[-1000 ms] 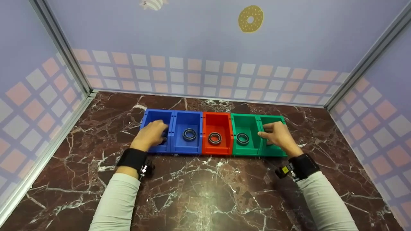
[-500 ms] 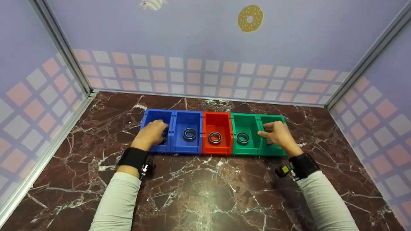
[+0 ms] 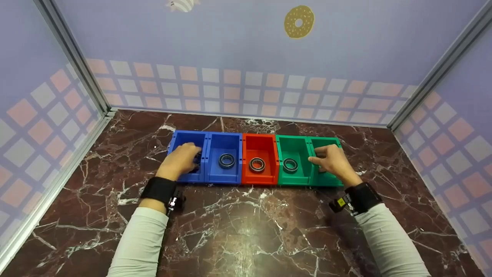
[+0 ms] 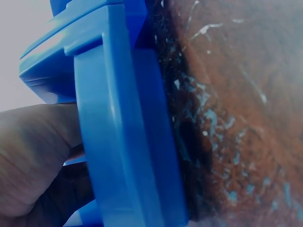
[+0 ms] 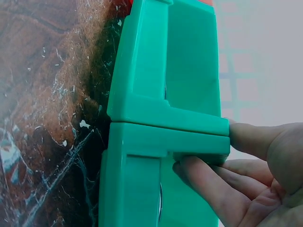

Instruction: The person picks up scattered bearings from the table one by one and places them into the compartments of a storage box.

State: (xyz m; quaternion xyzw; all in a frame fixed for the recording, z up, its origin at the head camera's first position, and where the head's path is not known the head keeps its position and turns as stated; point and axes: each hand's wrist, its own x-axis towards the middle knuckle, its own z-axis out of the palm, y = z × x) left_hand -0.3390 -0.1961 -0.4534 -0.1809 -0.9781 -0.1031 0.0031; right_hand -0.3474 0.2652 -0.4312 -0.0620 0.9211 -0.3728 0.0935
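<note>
My left hand (image 3: 180, 159) reaches into the leftmost blue bin (image 3: 192, 178). Its fingertips dip behind the bin's walls, beside a dark object only partly seen, and I cannot tell whether they grip it. In the left wrist view, the fingers (image 4: 33, 156) pass behind the blue bin's front. My right hand (image 3: 334, 161) is at the rightmost green bin (image 3: 326, 179). It pinches the wall between the two green bins, thumb at the rim and fingers inside the right one. A bearing's edge (image 5: 161, 201) peeks out in that bin.
Five joined bins stand in a row on the marbled tabletop (image 3: 246, 231). One ball bearing lies in each middle bin: second blue (image 3: 226, 167), red (image 3: 256, 171) and left green (image 3: 290, 171). A patterned wall (image 3: 246, 50) rises behind, with panels at both sides.
The left fingers shift slightly inside the blue bin, beside the dark object. The right hand stays where it was. The bearings in the middle bins have not moved.
</note>
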